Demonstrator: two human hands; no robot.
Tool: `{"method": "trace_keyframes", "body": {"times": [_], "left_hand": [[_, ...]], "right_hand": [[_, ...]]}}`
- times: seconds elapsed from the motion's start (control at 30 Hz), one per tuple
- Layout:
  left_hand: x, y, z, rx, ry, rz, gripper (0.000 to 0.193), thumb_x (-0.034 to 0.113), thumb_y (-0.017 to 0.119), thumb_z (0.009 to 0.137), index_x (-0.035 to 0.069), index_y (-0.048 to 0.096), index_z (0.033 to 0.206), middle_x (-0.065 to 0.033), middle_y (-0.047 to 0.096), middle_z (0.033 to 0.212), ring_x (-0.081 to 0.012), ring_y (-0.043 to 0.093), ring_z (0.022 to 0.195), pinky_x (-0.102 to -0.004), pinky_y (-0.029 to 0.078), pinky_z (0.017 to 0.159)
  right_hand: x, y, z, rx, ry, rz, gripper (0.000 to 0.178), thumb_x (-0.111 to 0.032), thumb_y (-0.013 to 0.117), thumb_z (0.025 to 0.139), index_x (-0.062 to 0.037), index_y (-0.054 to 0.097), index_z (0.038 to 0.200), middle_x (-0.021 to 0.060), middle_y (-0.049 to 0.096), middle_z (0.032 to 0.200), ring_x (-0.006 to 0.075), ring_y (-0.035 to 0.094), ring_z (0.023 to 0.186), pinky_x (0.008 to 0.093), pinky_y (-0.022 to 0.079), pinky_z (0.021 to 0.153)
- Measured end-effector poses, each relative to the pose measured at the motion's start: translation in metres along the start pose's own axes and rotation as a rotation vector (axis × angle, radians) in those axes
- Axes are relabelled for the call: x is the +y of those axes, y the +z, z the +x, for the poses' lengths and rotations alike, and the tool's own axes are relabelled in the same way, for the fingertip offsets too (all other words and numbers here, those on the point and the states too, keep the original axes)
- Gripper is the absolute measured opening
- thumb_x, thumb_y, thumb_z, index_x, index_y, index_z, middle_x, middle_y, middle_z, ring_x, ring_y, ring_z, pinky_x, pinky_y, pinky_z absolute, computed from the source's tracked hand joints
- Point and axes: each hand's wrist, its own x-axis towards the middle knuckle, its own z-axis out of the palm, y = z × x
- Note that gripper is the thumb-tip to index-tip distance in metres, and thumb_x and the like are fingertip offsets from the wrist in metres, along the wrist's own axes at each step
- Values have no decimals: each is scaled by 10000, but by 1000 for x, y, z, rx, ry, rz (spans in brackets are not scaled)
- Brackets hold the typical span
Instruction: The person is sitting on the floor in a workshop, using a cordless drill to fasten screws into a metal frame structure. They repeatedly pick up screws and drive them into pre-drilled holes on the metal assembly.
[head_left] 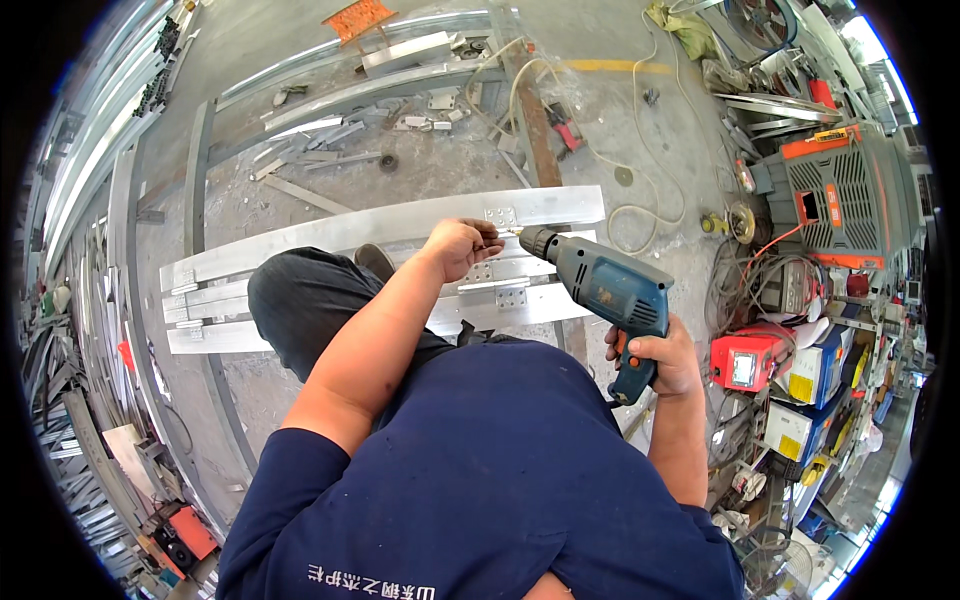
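My right hand (668,355) is wrapped round the handle of a blue and black power drill (615,287). The drill lies level above the work, its chuck and bit aimed left. Just off the bit's tip, my left hand (462,248) is closed in a pinch; whatever sits between its fingertips is too small to make out. Below both hands, several long silvery metal profiles (350,230) lie side by side across a steel frame. Small drilled plates (511,297) sit on the profiles near their right part, under the drill's front. My bent leg (305,305) covers part of the profiles.
Metal offcuts (310,160) litter the floor beyond the profiles. A pale hose (645,225) loops at the right, near an orange and grey machine (838,195). A red box-shaped device (748,360) and cables stand close to my right arm. Long metal bars (85,180) are stacked at the left.
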Motion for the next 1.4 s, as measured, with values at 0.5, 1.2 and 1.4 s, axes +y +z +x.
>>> {"method": "trace_keyframes", "body": {"times": [0.5, 1.2, 1.4], "left_hand": [[4, 25, -19, -22, 43, -155, 121, -91, 475, 909, -27, 551, 979, -143, 605, 1013, -284, 662, 950, -424, 591, 896], [1, 28, -19, 92, 177, -145, 120, -69, 490, 925, -1, 561, 995, -126, 626, 1017, -278, 675, 1004, -356, 586, 847], [1, 29, -22, 51, 182, -173, 123, -96, 489, 906, -33, 540, 999, -147, 606, 1031, -291, 671, 973, -372, 593, 880]], "right_hand": [[-4, 4, 5, -41, 27, -2, 427, -141, 769, 623, 40, 647, 990, 164, 687, 880, 228, 686, 706, 325, 556, 609], [-3, 9, 7, -61, 15, 8, 461, -143, 782, 621, 49, 639, 1015, 164, 686, 869, 234, 681, 701, 329, 548, 612], [-5, 11, 8, -61, 15, 5, 452, -151, 783, 623, 41, 639, 1005, 162, 686, 878, 233, 682, 706, 333, 553, 604]]}}
